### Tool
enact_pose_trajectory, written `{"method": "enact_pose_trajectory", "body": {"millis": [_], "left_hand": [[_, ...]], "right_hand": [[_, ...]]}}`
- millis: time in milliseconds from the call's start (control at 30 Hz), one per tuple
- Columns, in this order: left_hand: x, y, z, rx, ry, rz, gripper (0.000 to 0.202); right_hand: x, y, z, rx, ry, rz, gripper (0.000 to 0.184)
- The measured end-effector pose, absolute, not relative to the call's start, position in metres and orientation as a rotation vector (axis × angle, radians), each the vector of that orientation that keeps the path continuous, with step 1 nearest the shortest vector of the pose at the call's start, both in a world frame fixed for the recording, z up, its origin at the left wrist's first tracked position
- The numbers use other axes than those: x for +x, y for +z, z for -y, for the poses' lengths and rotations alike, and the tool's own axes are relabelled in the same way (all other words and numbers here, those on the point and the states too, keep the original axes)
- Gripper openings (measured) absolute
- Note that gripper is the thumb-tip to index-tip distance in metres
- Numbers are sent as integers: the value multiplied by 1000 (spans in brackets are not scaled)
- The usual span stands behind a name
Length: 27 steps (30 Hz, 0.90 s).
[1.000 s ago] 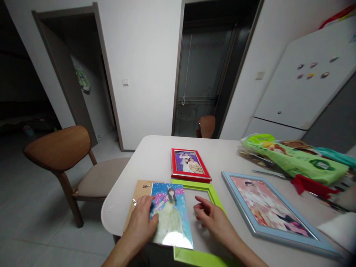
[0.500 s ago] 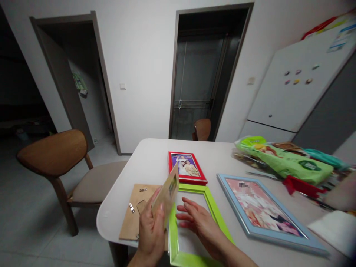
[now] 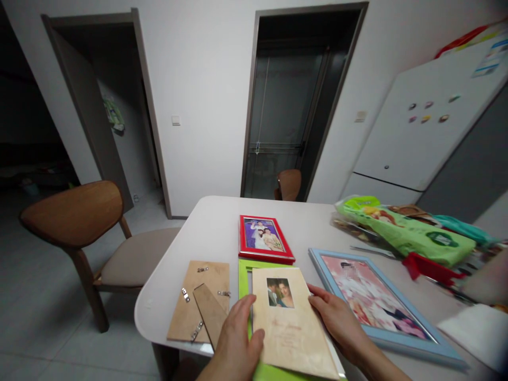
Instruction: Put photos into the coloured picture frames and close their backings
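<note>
A cream card with a small couple photo printed on it lies over the green frame near the table's front edge. My left hand pinches the card's left edge, thumb on top. Pressed along its right edge is my right hand, fingers together. To the left lies the brown frame backing board with its stand and metal clips facing up.
A red framed photo lies behind the green frame. A large blue framed picture lies to the right. Green plastic packages and a red object crowd the table's right side. A wooden chair stands left of the white table.
My left hand has turned the picture sheet over from its colourful side and laid it, cream side up, on the green frame. The right hand moved to its right edge.
</note>
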State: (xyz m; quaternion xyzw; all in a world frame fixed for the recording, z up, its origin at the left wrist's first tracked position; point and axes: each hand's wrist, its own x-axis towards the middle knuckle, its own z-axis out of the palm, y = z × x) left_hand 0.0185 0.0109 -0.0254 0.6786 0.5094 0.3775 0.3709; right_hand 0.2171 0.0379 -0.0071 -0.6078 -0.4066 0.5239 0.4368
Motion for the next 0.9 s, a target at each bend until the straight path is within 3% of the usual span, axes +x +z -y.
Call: {"method": "enact_pose_trajectory", "body": {"millis": [267,467,633,733,900], "left_hand": [[13,-31,-7,2060,742,-1236,58],[19,-27,-5,2205,550,-1174,57],[23,-24,-5,2233,582,-1176,57],[11,-24,-3,2252,612,-1137,57],[-48,-22,2,2243,572,-1400,64]], "right_hand": [[219,-26,-50,-1608,1081,1344,41],[214,-23,-45,-1940,231,1921,30],[203,-34,-38,-2044,-256,2058,32],[205,-41,-40,-2064,-308,2055,36],[193,-25,-37,-1920,-89,2065,37]]}}
